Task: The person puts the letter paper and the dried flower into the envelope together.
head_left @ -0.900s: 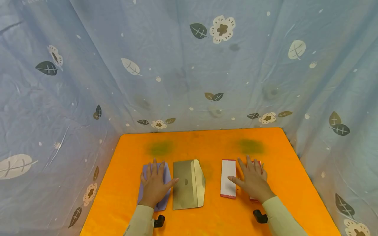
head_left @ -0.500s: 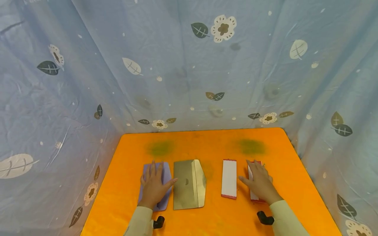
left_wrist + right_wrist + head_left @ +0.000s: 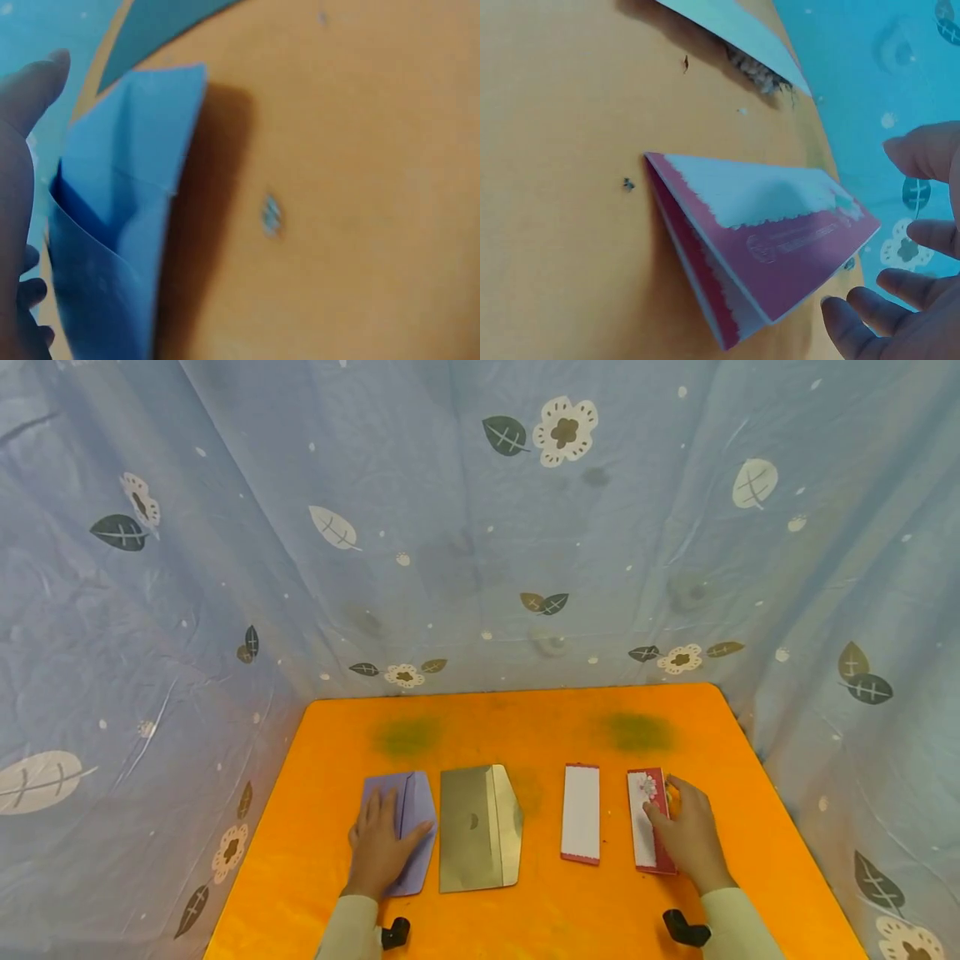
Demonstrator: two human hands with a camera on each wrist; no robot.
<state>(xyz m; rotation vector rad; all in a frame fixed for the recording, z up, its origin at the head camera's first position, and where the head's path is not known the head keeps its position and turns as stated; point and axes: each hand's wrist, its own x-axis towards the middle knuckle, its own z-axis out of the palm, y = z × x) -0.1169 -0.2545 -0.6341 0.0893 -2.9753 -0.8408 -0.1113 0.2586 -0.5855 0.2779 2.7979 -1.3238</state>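
A purple envelope (image 3: 422, 793) lies at the left of the orange table, its flap raised in the left wrist view. My left hand (image 3: 377, 847) is over its near-left part, thumb spread toward the flap side. At the right, a folded red-and-white card (image 3: 780, 232) with a floral decoration stands partly open. My right hand (image 3: 692, 839) is at its right side, thumb overlapping the card in the head view. The right wrist view shows the fingers spread, with a gap between them and the card.
A gold envelope (image 3: 468, 843) with its flap out lies right of the purple one. A white card (image 3: 581, 814) with red ends lies in between, left of the folded card. Blue patterned curtain (image 3: 465, 527) surrounds the orange table (image 3: 510, 718).
My right hand has moved right, off the top of the folded card to its right side, uncovering its front. My left hand has slid slightly back and left on the purple envelope.
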